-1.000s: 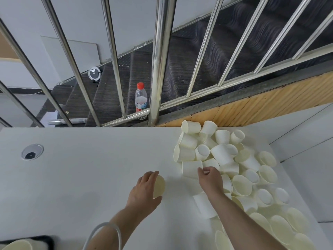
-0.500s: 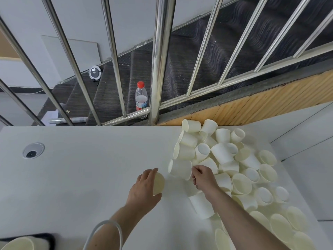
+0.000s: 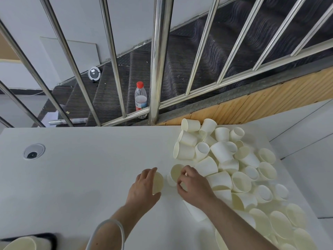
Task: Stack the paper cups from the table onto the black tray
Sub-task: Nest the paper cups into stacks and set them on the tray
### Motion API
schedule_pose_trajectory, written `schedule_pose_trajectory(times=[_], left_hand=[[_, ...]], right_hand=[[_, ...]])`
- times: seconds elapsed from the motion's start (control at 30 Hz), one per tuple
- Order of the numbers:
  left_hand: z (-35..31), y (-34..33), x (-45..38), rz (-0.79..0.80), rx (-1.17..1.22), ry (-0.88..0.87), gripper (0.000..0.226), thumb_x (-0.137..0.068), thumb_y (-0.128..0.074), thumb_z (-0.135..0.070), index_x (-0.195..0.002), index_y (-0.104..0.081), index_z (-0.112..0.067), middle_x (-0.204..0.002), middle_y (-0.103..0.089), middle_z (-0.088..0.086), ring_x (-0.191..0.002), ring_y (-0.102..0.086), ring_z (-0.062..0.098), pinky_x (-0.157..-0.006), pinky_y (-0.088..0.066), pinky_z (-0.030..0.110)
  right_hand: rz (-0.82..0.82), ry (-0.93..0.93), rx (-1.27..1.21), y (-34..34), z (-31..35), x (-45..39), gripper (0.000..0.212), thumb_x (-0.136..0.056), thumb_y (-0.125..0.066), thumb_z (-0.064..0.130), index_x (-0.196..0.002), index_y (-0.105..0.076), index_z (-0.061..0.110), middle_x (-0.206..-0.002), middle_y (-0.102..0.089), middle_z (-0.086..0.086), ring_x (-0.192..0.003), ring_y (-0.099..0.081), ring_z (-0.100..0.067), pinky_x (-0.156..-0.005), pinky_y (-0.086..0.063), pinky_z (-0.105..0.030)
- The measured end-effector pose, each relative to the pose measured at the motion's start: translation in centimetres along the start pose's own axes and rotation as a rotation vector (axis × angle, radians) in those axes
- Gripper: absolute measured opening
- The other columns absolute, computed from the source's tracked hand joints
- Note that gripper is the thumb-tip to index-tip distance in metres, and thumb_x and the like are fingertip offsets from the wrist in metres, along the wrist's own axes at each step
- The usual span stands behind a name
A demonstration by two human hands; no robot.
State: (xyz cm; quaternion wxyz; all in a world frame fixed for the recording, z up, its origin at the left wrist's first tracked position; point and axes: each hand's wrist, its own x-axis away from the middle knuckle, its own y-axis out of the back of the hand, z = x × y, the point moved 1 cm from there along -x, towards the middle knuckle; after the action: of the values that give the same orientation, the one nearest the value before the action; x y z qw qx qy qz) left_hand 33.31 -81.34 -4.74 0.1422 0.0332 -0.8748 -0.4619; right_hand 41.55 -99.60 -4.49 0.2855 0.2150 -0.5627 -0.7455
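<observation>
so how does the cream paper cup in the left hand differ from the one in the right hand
The left hand wraps around its cream paper cup, hiding most of it; the right hand pinches its cream paper cup at the rim. The left cup's mouth faces right, toward the pile; the right cup's open mouth tilts left, toward the camera. Both look the same plain cream type.

A heap of cups (image 3: 234, 165) covers the table's (image 3: 81, 177) right side; the tray (image 3: 48, 238) sits at its near-left corner.
</observation>
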Motion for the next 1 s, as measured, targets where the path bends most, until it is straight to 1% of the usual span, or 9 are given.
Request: schedule_pose_trajectory(times=[0.1,0.23,0.3,0.37,0.47,0.6,0.73,0.8,1.0], left_hand=[[0.1,0.0,0.0,0.003,-0.003,-0.008,0.081,-0.083,-0.065,-0.035,-0.148,-0.018,-0.026,-0.147,-0.03,-0.008,-0.132,-0.036,0.016,-0.097,-0.046,0.029],[0.1,-0.1,0.1,0.006,-0.003,-0.013,0.081,-0.083,-0.065,-0.035,-0.148,-0.018,-0.026,-0.147,-0.03,-0.008,-0.132,-0.036,0.016,-0.097,-0.046,0.03],[0.1,-0.1,0.1,0.007,-0.001,-0.013,0.081,-0.083,-0.065,-0.035,-0.148,-0.018,-0.026,-0.147,-0.03,-0.008,-0.132,-0.035,0.016,-0.098,-0.046,0.03],[0.1,0.0,0.2,0.005,0.004,-0.009,0.082,-0.083,-0.065,-0.035,-0.148,-0.017,-0.026,-0.147,-0.03,-0.008,-0.133,-0.034,0.016,-0.098,-0.046,0.03],[0.2,0.0,0.3,0.006,-0.004,-0.008,0.083,-0.083,-0.065,-0.035,-0.149,-0.016,-0.026,-0.147,-0.029,-0.008,-0.134,-0.034,0.016,-0.099,-0.046,0.03],[0.2,-0.1,0.4,-0.005,-0.002,0.002,0.083,-0.082,-0.067,-0.036,-0.148,-0.018,-0.025,-0.148,-0.03,-0.007,-0.133,-0.036,0.017,-0.098,-0.047,0.031],[-0.2,-0.2,0.5,0.003,-0.009,-0.002,0.083,-0.082,-0.068,-0.036,-0.148,-0.018,-0.025,-0.148,-0.031,-0.007,-0.133,-0.036,0.017,-0.099,-0.046,0.031],[-0.4,-0.3,0.7,0.006,-0.011,-0.004,0.082,-0.082,-0.068,-0.035,-0.148,-0.018,-0.026,-0.147,-0.031,-0.006,-0.133,-0.036,0.017,-0.099,-0.046,0.031],[-0.6,-0.5,1.1,0.009,-0.021,0.003,0.082,-0.083,-0.068,-0.036,-0.148,-0.019,-0.026,-0.148,-0.031,-0.006,-0.132,-0.036,0.017,-0.1,-0.046,0.031]], right_hand=[[0.032,-0.023,-0.005,0.1,0.3,-0.2,0.029,-0.083,-0.065,0.039,-0.102,-0.065,0.017,-0.12,-0.046,0.005,-0.108,-0.05,-0.015,-0.07,-0.038,-0.023],[0.177,-0.094,-0.045,0.4,1.2,-0.7,0.07,-0.077,-0.068,0.053,-0.134,-0.039,0.025,-0.151,-0.015,0.003,-0.14,-0.017,-0.018,-0.104,-0.033,-0.031],[0.24,-0.13,-0.051,0.3,1.9,-0.8,0.1,-0.071,-0.072,0.059,-0.148,-0.017,0.028,-0.156,-0.001,0.0,-0.145,-0.005,-0.02,-0.111,-0.029,-0.035],[0.279,-0.179,-0.055,0.2,2.8,-0.2,0.127,-0.064,-0.072,0.068,-0.152,0.009,0.027,-0.159,0.013,-0.001,-0.148,0.004,-0.022,-0.115,-0.025,-0.039],[0.293,-0.226,-0.045,-0.1,3.9,2.0,0.144,-0.058,-0.069,0.077,-0.146,0.032,0.025,-0.154,0.035,-0.005,-0.148,0.016,-0.025,-0.118,-0.02,-0.041],[0.36,-0.22,0.015,-1.1,4.7,5.0,0.144,-0.063,-0.072,0.07,-0.14,0.04,0.023,-0.15,0.041,-0.011,-0.147,0.013,-0.031,-0.117,-0.022,-0.042],[0.353,-0.222,0.012,-1.9,4.4,5.7,0.13,-0.074,-0.074,0.044,-0.144,0.034,0.024,-0.15,0.039,-0.013,-0.145,-0.012,-0.031,-0.102,-0.044,-0.034],[0.346,-0.211,-0.013,-2.1,4.2,5.7,0.124,-0.077,-0.07,0.034,-0.145,0.033,0.026,-0.149,0.039,-0.012,-0.14,-0.024,-0.03,-0.093,-0.05,-0.03],[0.336,-0.195,0.013,-2.0,3.9,5.2,0.114,-0.082,-0.065,0.03,-0.148,0.027,0.027,-0.154,0.032,-0.014,-0.131,-0.04,-0.03,-0.089,-0.051,-0.033]])
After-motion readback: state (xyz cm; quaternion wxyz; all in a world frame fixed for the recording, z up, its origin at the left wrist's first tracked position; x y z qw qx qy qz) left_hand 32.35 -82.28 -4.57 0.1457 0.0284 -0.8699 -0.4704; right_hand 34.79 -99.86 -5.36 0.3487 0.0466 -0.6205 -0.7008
